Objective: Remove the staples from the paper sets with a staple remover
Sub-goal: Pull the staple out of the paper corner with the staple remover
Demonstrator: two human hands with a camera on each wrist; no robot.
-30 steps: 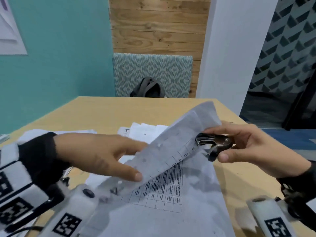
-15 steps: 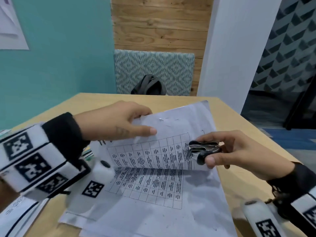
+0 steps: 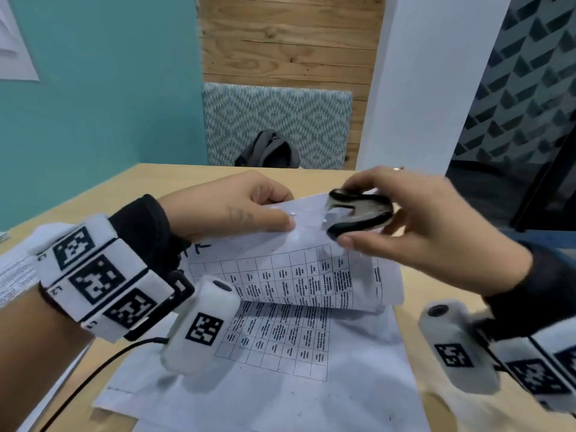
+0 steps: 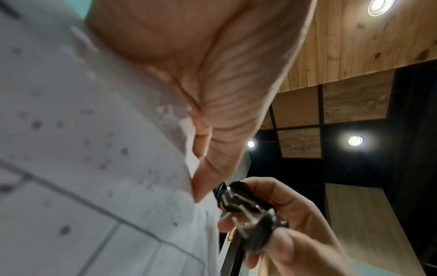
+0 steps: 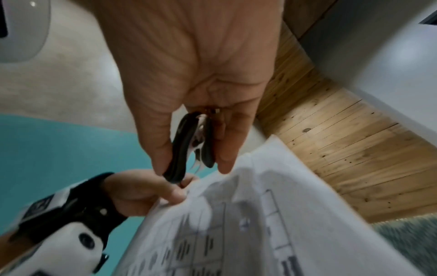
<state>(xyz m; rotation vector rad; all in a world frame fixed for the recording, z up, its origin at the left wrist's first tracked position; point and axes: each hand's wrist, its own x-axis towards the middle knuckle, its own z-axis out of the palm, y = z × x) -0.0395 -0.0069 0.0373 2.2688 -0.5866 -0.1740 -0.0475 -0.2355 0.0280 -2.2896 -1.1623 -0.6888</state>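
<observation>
A stapled paper set [image 3: 299, 275] printed with a table lies on the wooden table [image 3: 414, 310], its far part lifted and curled back toward me. My left hand [image 3: 230, 210] pinches the lifted top edge near a small staple [image 3: 293, 214]. My right hand [image 3: 405, 222] grips a black staple remover [image 3: 358, 213] between thumb and fingers, its metal claws parted and pointing left at the paper's upper corner. In the left wrist view the staple remover [image 4: 248, 214] hangs just right of the paper [image 4: 94, 168]. In the right wrist view the staple remover [image 5: 191, 145] hovers just above the paper's edge [image 5: 248, 214].
More printed sheets [image 3: 12, 275] lie at the table's left edge. A cable [image 3: 93, 375] runs from my left wrist over the table. Beyond the far table edge stand a patterned panel [image 3: 274, 126] and a dark backpack [image 3: 268, 151].
My left hand moved up and back with the paper's top edge. My right hand rose from the paper's right side toward the top corner, turning the remover's claws toward the staple.
</observation>
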